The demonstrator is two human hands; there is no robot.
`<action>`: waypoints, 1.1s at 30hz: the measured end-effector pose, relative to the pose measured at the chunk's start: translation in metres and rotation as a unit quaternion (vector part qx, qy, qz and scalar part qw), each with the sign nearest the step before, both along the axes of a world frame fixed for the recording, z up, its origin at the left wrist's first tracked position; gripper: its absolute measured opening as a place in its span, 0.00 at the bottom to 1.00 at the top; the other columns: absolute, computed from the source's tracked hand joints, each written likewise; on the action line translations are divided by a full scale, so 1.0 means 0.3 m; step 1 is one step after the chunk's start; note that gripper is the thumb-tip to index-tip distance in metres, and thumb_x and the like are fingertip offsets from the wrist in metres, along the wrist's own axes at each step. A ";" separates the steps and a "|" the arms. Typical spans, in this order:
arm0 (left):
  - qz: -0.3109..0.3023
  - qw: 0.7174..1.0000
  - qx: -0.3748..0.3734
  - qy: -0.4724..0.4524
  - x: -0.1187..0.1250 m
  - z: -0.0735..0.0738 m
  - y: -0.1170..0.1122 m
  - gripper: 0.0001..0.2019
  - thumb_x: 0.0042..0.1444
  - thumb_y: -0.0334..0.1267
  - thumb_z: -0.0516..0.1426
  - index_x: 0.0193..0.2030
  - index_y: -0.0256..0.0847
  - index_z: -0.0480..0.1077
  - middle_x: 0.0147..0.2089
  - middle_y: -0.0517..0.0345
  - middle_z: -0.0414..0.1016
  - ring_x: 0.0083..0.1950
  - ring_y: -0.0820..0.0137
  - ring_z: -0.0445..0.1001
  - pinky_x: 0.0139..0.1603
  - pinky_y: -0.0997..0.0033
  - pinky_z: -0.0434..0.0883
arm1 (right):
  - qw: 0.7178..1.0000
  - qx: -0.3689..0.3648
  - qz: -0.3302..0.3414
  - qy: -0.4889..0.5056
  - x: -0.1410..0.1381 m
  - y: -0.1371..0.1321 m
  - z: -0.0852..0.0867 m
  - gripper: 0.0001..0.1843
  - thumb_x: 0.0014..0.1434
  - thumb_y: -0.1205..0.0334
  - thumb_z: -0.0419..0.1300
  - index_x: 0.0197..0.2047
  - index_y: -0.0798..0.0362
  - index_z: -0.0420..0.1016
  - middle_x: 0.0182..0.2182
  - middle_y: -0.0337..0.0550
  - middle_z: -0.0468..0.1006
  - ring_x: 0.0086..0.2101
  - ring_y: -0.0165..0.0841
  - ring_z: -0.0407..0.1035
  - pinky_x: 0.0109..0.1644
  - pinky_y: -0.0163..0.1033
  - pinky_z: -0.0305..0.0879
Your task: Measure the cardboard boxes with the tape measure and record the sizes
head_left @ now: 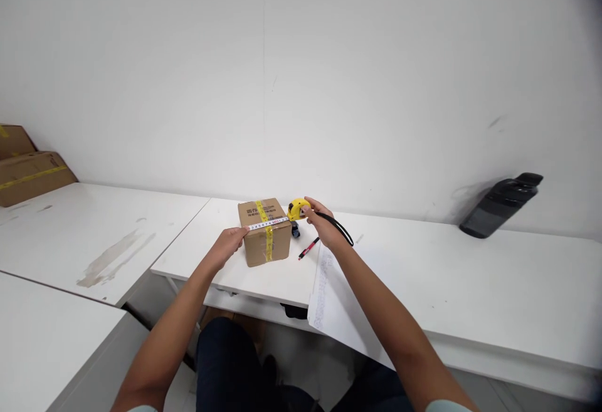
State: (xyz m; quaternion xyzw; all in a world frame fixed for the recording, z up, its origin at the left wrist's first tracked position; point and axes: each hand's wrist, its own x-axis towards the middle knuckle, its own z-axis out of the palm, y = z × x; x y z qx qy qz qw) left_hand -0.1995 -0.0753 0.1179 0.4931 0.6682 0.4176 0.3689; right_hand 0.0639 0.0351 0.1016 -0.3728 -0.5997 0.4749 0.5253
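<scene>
The left fingers [243,231] pinch a white numbered strip [264,224] across the brown cardboard box [258,244]; the right fingers [316,204] hold the yellow plastic tape measure [296,209] right of it. A loosened pinch may cause recoil.

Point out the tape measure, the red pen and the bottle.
Tape measure [296,209], head view: its yellow case.
Red pen [309,248], head view: middle of its barrel.
Bottle [497,207], head view: middle of its body.

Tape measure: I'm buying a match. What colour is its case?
Tape measure: mostly yellow, in the head view.
</scene>
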 end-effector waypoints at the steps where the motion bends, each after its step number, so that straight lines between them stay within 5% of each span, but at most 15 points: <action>1: 0.011 0.999 0.016 0.033 0.004 0.001 -0.004 0.21 0.58 0.53 0.53 0.22 0.42 0.56 0.21 0.64 0.55 0.23 0.74 0.52 0.26 0.71 0.49 | 0.999 0.013 -0.027 -0.014 0.000 -0.017 0.004 0.37 0.55 0.39 0.62 0.62 0.51 0.71 0.46 0.47 0.77 0.36 0.34 0.68 0.44 0.43 0.67; 4: 0.063 0.987 0.076 0.126 0.016 0.014 -0.010 0.17 0.60 0.47 0.50 0.22 0.43 0.54 0.23 0.63 0.57 0.26 0.71 0.56 0.28 0.70 0.52 | 0.989 0.100 -0.100 -0.046 0.007 -0.082 0.010 0.31 0.57 0.40 0.62 0.57 0.50 0.75 0.44 0.45 0.75 0.36 0.34 0.67 0.45 0.43 0.68; 8: 0.096 0.976 0.137 0.139 0.034 0.076 -0.034 0.13 0.60 0.41 0.49 0.25 0.43 0.56 0.25 0.63 0.60 0.28 0.70 0.60 0.29 0.71 0.56 | 0.970 0.206 -0.118 -0.048 0.025 -0.196 0.008 0.23 0.60 0.43 0.61 0.52 0.48 0.76 0.43 0.44 0.74 0.39 0.36 0.69 0.42 0.42 0.69; 13: -0.027 0.968 0.144 0.205 0.137 0.136 -0.166 0.15 0.63 0.53 0.51 0.36 0.45 0.66 0.33 0.61 0.71 0.34 0.67 0.67 0.34 0.69 0.60 | 0.945 0.301 -0.123 -0.046 0.027 -0.329 0.001 0.19 0.61 0.46 0.62 0.51 0.47 0.74 0.42 0.45 0.74 0.40 0.38 0.71 0.40 0.43 0.71; 16: -0.199 0.968 0.111 0.103 0.222 0.100 -0.244 0.22 0.65 0.60 0.46 0.42 0.44 0.69 0.41 0.55 0.75 0.37 0.67 0.70 0.39 0.68 0.64 | 0.932 0.348 -0.096 -0.037 0.023 -0.386 -0.004 0.19 0.63 0.45 0.60 0.53 0.46 0.71 0.41 0.45 0.74 0.38 0.37 0.71 0.38 0.42 0.72; 19: -0.312 0.948 0.025 -0.063 0.273 0.046 -0.270 0.32 0.63 0.68 0.41 0.38 0.41 0.70 0.35 0.53 0.75 0.29 0.71 0.67 0.32 0.69 0.63 | 0.927 0.370 -0.050 -0.031 0.029 -0.427 -0.005 0.20 0.62 0.44 0.62 0.52 0.46 0.69 0.40 0.45 0.75 0.38 0.37 0.73 0.39 0.41 0.72; 22: -0.284 0.940 0.014 -0.190 0.281 0.029 -0.260 0.29 0.58 0.68 0.50 0.31 0.39 0.67 0.22 0.61 0.65 0.22 0.76 0.59 0.25 0.73 0.56 | 0.938 0.344 0.032 -0.039 0.044 -0.453 -0.002 0.19 0.60 0.44 0.64 0.45 0.48 0.69 0.39 0.46 0.78 0.34 0.36 0.74 0.36 0.40 0.73; 25: -0.246 0.927 0.000 -0.284 0.274 0.054 -0.247 0.24 0.55 0.60 0.61 0.30 0.40 0.64 0.21 0.66 0.59 0.21 0.79 0.55 0.23 0.76 0.53 | 0.940 0.329 0.084 -0.040 0.058 -0.469 0.003 0.16 0.60 0.47 0.65 0.42 0.48 0.67 0.40 0.48 0.79 0.33 0.35 0.76 0.34 0.37 0.73; 29: -0.256 0.884 -0.079 -0.382 0.289 0.096 -0.251 0.23 0.53 0.58 0.63 0.31 0.40 0.62 0.21 0.70 0.51 0.20 0.81 0.50 0.21 0.79 0.50 | 0.917 0.389 0.052 -0.078 0.074 -0.496 0.021 0.20 0.60 0.51 0.66 0.51 0.48 0.67 0.46 0.53 0.79 0.46 0.41 0.76 0.47 0.44 0.75; 33: -0.252 0.918 -0.001 -0.307 0.294 0.144 -0.208 0.24 0.49 0.52 0.66 0.27 0.42 0.56 0.19 0.72 0.48 0.19 0.81 0.47 0.21 0.78 0.51 | 0.887 0.431 -0.010 -0.165 0.094 -0.529 0.046 0.20 0.64 0.54 0.63 0.57 0.48 0.68 0.46 0.52 0.79 0.46 0.42 0.76 0.49 0.48 0.75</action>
